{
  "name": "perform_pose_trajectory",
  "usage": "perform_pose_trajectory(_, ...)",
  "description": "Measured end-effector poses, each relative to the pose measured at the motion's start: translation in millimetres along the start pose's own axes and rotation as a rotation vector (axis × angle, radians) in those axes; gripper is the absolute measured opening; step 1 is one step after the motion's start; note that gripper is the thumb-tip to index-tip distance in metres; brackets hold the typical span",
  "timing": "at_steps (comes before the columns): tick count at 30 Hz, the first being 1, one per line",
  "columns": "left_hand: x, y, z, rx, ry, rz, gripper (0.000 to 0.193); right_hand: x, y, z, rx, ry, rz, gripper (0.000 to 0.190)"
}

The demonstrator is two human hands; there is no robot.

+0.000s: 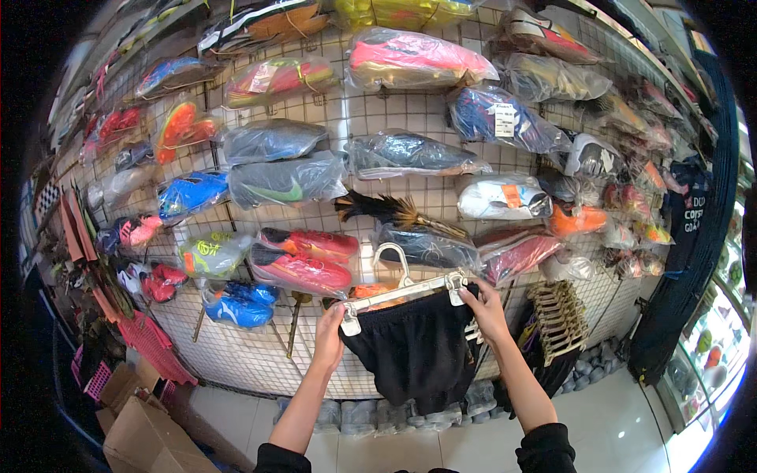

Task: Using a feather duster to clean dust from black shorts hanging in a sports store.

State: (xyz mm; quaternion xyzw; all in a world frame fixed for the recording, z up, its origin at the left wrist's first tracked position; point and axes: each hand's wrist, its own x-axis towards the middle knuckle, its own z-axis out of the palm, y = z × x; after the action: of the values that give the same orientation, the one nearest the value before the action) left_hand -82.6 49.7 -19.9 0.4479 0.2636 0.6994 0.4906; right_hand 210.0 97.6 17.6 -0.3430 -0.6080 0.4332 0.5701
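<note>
A pair of black shorts with an elastic waist (414, 343) hangs from a white plastic clip hanger (402, 291). My left hand (330, 337) grips the hanger's left clip and the waistband corner. At the right clip, my right hand (486, 310) pinches the hanger and the other waistband corner. The hanger tilts slightly, its right end higher, with the hook upward in front of the wire grid wall. Behind the hook is a bagged dark shoe (429, 247), and red bagged shoes (304, 266) are to its left.
Plastic-wrapped sports shoes (420, 56) cover the wire grid wall. A feather duster (402, 213) lies among them. Clip hangers with dark garments (556, 322) hang at right. Cardboard boxes (148, 437) stand lower left; wrapped items (358, 417) line the wall's foot. A glass display case (704, 355) is far right.
</note>
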Motion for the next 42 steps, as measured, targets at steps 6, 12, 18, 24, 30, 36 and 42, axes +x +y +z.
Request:
perform_pose_trajectory(6, 0, 10, -12, -0.02, 0.188, -0.007, 0.027, 77, 1, 4, -0.401, -0.081, -0.451, 0.03)
perform_pose_trajectory(12, -15, 21, -13, -0.034, 0.215, -0.014, 0.03, 161, 9, 25, -0.778, -0.028, -0.711, 0.029)
perform_pose_trajectory(18, -23, 25, -29, -0.008, 0.209, -0.076, 0.029, 193, 11, 34, -0.977, 0.015, -0.369, 0.023)
perform_pose_trajectory(24, -25, 37, -36, 0.011, 0.147, -0.134, 0.03, 151, -7, 46, -1.322, 0.158, -0.578, 0.021)
perform_pose_trajectory(30, -26, 37, -50, 0.006, 0.175, -0.161, 0.028, 34, -18, 65, -1.097, 0.276, -0.36, 0.018)
perform_pose_trajectory(36, -20, 32, -55, -0.146, 0.143, -0.243, 0.032, -144, 80, 102, -0.47, 0.33, -0.205, 0.02)
perform_pose_trajectory(42, -20, 27, -60, -0.126, 0.103, -0.476, 0.033, -250, 127, 138, -0.625, 0.074, -0.069, 0.022)
